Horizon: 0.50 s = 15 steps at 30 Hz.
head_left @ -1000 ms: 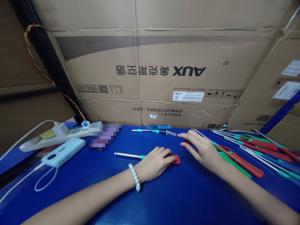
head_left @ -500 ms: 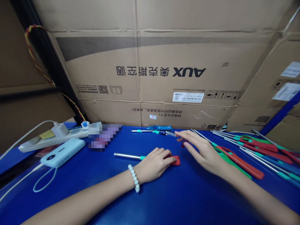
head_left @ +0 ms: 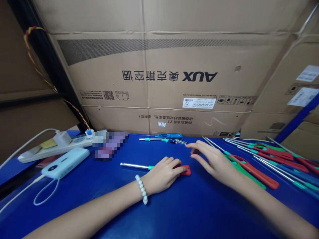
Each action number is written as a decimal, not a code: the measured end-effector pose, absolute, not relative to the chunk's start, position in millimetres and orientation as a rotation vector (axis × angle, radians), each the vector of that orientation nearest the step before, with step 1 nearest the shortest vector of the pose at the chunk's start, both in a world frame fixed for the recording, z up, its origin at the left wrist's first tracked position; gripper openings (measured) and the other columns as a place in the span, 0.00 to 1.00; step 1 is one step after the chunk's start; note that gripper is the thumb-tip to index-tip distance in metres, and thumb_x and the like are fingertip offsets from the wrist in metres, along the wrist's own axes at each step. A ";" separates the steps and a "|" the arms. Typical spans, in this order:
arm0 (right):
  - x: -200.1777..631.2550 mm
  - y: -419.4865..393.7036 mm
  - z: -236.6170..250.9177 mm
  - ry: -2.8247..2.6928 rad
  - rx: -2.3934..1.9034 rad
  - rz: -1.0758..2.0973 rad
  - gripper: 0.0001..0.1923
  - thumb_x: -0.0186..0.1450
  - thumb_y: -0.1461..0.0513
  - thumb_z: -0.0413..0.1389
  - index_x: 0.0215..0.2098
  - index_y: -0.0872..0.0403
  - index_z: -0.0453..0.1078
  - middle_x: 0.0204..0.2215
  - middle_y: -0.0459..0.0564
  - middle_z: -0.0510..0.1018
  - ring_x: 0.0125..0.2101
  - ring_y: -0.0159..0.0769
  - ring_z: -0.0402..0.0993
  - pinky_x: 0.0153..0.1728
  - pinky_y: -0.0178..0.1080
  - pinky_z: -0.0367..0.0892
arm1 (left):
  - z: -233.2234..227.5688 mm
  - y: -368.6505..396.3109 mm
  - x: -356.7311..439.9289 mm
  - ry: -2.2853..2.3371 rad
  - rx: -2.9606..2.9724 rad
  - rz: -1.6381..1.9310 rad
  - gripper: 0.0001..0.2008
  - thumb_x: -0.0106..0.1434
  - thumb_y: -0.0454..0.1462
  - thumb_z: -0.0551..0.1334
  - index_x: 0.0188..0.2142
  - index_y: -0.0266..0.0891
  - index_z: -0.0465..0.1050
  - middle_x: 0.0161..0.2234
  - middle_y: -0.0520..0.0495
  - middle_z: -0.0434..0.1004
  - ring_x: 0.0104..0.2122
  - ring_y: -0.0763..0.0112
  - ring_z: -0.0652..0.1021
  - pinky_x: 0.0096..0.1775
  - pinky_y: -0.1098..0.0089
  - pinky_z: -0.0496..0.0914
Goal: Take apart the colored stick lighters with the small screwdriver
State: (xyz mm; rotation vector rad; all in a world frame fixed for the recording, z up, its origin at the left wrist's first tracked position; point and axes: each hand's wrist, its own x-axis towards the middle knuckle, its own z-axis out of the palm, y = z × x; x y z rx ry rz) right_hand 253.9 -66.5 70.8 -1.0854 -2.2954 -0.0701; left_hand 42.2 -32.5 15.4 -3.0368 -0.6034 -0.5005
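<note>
A red stick lighter (head_left: 187, 170) with a long silver barrel and a turquoise collar lies on the blue tabletop. My left hand (head_left: 165, 174) is closed over its handle, hiding most of it, and the barrel points left. To the right, my right hand (head_left: 211, 159) hovers with fingers and thumb apart and nothing visible between them. Its fingertips are nearest to a small clear-and-dark slim object (head_left: 179, 141), whose kind I cannot make out. Beyond lies a blue stick lighter (head_left: 169, 135), and beside it a silver barrel with turquoise parts (head_left: 151, 139).
Several red, green and blue stick lighters (head_left: 259, 172) are spread at the right. At the left are a light-blue power bank (head_left: 66, 162) with a cable and a white power strip (head_left: 37, 153). A large cardboard box (head_left: 159, 53) walls off the back.
The view has shifted slightly. A dark red spot by my right fingers no longer shows, and those fingers have drawn back a little. My left hand stays on the red stick lighter.
</note>
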 end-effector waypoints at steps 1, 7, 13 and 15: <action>253.8 -66.5 70.5 -2.291 -1.105 -0.135 0.12 0.70 0.62 0.45 0.50 0.54 0.64 0.38 0.55 0.74 0.37 0.41 0.74 0.38 0.42 0.71 | 15.3 -32.3 42.2 -0.603 -3.035 -0.500 0.12 0.72 0.34 0.48 0.51 0.42 0.64 0.43 0.46 0.69 0.40 0.65 0.70 0.41 0.67 0.63; 253.8 -68.3 74.2 -2.304 -1.087 0.026 0.23 0.69 0.66 0.43 0.62 0.50 0.52 0.46 0.53 0.73 0.45 0.37 0.73 0.44 0.41 0.70 | 15.4 -31.8 42.5 -0.607 -3.048 -0.498 0.13 0.72 0.34 0.48 0.52 0.42 0.64 0.43 0.46 0.69 0.40 0.66 0.70 0.41 0.67 0.63; 249.8 -67.6 65.7 -2.244 -1.058 -0.214 0.15 0.69 0.64 0.45 0.52 0.54 0.65 0.41 0.56 0.75 0.38 0.41 0.75 0.38 0.42 0.72 | 14.4 -32.0 42.3 -0.603 -3.023 -0.504 0.12 0.72 0.34 0.48 0.50 0.41 0.65 0.41 0.46 0.69 0.39 0.66 0.70 0.40 0.67 0.63; 248.8 -68.4 67.0 -2.264 -1.038 -0.122 0.18 0.69 0.65 0.44 0.56 0.52 0.62 0.46 0.56 0.74 0.43 0.40 0.74 0.41 0.41 0.71 | 14.0 -32.0 42.2 -0.604 -3.029 -0.508 0.12 0.72 0.34 0.48 0.51 0.42 0.64 0.41 0.46 0.69 0.39 0.66 0.70 0.40 0.67 0.63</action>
